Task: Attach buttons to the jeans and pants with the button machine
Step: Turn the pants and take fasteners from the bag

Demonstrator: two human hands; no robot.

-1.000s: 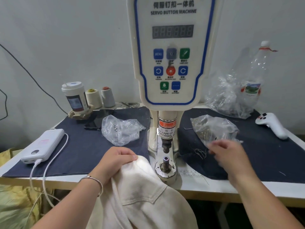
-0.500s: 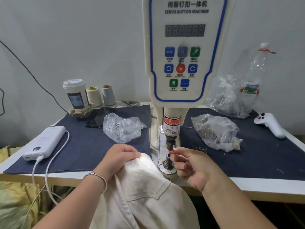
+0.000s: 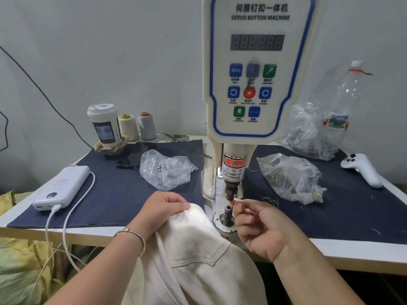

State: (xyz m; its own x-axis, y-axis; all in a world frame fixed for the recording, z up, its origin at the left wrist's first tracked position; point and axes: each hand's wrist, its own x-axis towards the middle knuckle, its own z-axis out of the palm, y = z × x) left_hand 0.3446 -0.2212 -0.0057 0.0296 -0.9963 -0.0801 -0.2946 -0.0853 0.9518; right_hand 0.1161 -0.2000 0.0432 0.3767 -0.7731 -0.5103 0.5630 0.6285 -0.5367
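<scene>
Loading stage: my right hand (image 3: 262, 227) pinches a small part at the button machine (image 3: 255, 69) die; left hand (image 3: 164, 209) grips cream pants (image 3: 193, 260). No button attached yet.

A white power bank (image 3: 62, 187), capped cup (image 3: 105, 126), two thread cones (image 3: 137, 127) and perhaps a game controller (image 3: 362, 169) lie around.

Power bank (image 3: 62, 186) left of machine (image 3: 255, 69), bags (image 3: 291, 176) right

We note cream ribbed-weave cloth pants (image 3: 198, 256), matt; glossy cream plastic button machine housing (image 3: 257, 62); dull metal lower die post (image 3: 227, 213); crinkled clear plastic bags (image 3: 167, 170); matt navy denim mat (image 3: 123, 190)
</scene>
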